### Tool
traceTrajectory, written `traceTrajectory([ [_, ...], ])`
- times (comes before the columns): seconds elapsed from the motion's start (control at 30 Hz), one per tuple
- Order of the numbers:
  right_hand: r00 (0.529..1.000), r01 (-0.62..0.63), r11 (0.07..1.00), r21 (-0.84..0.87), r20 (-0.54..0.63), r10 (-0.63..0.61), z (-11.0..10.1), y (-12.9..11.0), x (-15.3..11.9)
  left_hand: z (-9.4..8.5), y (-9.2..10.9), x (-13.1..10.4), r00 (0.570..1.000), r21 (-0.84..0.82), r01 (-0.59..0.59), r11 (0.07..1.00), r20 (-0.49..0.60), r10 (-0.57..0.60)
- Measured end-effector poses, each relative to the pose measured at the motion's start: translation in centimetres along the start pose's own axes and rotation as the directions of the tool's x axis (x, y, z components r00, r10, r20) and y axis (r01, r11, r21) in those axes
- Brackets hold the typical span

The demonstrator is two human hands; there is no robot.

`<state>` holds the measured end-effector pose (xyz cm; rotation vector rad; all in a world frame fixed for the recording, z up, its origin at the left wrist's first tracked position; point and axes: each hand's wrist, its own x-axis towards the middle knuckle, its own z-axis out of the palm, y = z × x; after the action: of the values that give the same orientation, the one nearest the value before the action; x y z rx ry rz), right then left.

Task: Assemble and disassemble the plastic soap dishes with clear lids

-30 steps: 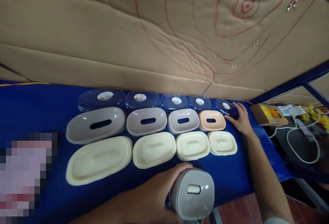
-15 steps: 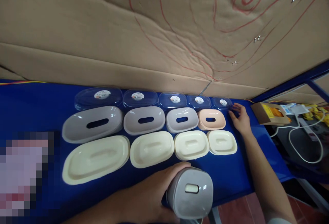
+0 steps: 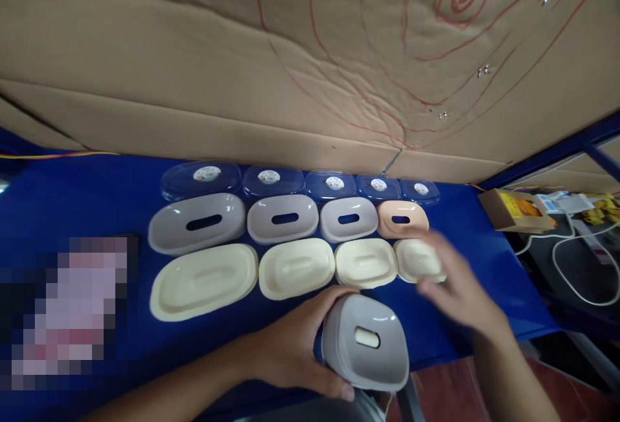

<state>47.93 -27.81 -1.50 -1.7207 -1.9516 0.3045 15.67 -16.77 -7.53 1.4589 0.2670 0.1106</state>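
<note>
My left hand [image 3: 295,338] grips a grey slotted dish [image 3: 385,360] low in the centre, fingers and thumb round its left side. A pale piece shows through the slot. To its right, my right hand [image 3: 455,280] is blurred, thumb and fingers apart, over the right end of a small cream dish [image 3: 415,260]. It holds nothing that I can see. Behind that dish sits a peach slotted dish [image 3: 411,216]. The rows run on leftwards with grey slotted dishes [image 3: 282,229] and cream dishes [image 3: 208,280], larger towards the left.
Several clear labelled lids [image 3: 271,190] line the back of the blue table [image 3: 72,209], below a cardboard wall [image 3: 194,53] with red drawn lines. At right are an open carton [image 3: 513,212] and a white cable [image 3: 595,302]. A pixelated patch covers the left side.
My right hand has left the small clear lid at the back right and come forward over the small cream dish. My left hand still holds the grey dish. The view has shifted slightly.
</note>
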Motion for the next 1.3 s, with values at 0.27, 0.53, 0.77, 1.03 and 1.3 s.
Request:
traceTrajectory([
  [0.27,0.965,-0.004,0.997,0.073,0.262,-0.015,7.6,-8.5,-5.5,0.8,-0.7,0.2,0.978,0.035,-0.171,0.985,-0.117,0.174],
  [0.53,0.999,-0.035,0.947,0.319,0.012,0.032,9.2,-7.5,-5.7,0.4,-0.4,0.5,0.976,0.043,-0.152,0.987,-0.148,0.157],
  [0.77,0.852,-0.144,0.952,0.269,-0.456,0.258,6.1,-2.4,-7.9,0.4,-0.8,0.1,0.992,0.174,-0.077,0.982,-0.087,0.093],
  [1.03,0.833,-0.481,0.837,-0.260,-0.432,0.345,-3.8,14.4,-10.8,0.7,-0.7,0.0,0.994,0.204,-0.082,0.976,-0.052,0.094],
  [1.3,0.899,-0.420,0.800,-0.428,-0.316,0.303,-3.3,16.4,-10.0,0.5,-0.5,0.0,0.997,0.210,-0.051,0.976,-0.049,0.062],
])
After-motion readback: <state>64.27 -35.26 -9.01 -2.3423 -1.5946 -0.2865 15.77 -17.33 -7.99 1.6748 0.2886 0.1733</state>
